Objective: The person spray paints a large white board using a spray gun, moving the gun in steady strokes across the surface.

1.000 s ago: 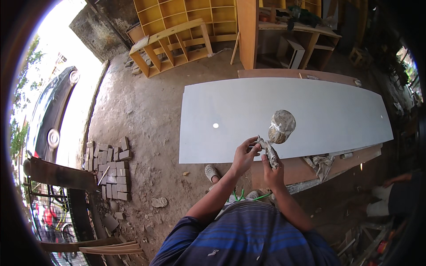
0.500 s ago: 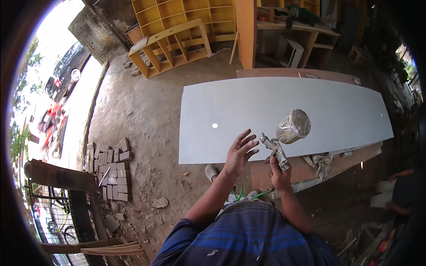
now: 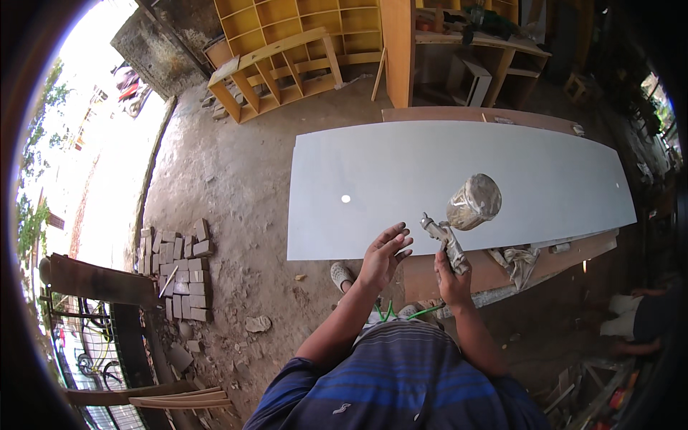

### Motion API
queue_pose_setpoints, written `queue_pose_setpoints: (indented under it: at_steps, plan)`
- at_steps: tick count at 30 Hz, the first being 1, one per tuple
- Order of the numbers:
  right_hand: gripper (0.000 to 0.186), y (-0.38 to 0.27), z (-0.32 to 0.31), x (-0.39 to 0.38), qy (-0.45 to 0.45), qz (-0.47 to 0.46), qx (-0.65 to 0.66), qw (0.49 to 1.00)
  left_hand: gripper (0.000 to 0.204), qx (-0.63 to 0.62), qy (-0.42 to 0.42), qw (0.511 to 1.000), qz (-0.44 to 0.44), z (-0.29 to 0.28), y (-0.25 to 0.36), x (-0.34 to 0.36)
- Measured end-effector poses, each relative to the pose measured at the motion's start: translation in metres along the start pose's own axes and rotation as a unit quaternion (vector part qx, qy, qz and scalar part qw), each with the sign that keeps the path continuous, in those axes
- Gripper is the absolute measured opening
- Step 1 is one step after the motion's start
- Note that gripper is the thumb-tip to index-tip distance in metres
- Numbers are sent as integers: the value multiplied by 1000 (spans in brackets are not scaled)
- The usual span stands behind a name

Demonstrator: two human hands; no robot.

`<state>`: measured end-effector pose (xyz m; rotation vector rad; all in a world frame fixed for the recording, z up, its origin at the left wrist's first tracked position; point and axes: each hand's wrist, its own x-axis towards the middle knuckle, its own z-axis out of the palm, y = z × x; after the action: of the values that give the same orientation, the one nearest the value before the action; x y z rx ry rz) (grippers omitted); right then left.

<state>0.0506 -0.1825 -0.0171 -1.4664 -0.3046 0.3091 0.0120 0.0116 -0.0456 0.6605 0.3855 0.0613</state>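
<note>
My right hand (image 3: 452, 282) grips a paint-spattered spray gun (image 3: 444, 242), whose round cup (image 3: 474, 201) is above and right of the nozzle. My left hand (image 3: 385, 255) is open just left of the nozzle, stained fingers loosely curved, holding nothing. Both hands are at the near edge of a large white panel (image 3: 371, 168), which lies over brown boards (image 3: 428, 285). A crumpled grey cloth (image 3: 514, 266) sits on those boards to the right. A green hose (image 3: 430, 308) shows by my waist.
Stacked paving bricks (image 3: 183, 283) and a dark railing (image 3: 97, 279) are at left, beside a bright street opening. Yellow wooden shelving units (image 3: 299, 37) and a wooden cabinet (image 3: 398, 50) stand behind the panel. Another person (image 3: 638, 322) is at lower right, near scrap wood.
My left hand has come off the spray gun and opened. My right hand has moved slightly right with the gun, and its cup has shifted right too.
</note>
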Motion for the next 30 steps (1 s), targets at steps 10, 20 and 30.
queue_pose_setpoints:
  at_steps: [10, 20, 30]
  plan:
    - [19, -6, -5, -6, -4, 3, -29, 1000, 35, 39, -13, 999, -15, 7, -17, -3]
    - [23, -4, -31, 0, 15, -17, -76, 997, 33, 496, 30, 867, -32, -54, -54, -30]
    - [28, 21, -36, 15, -15, -21, -151, 988, 48, 497, 392, 768, -99, -269, -104, -156]
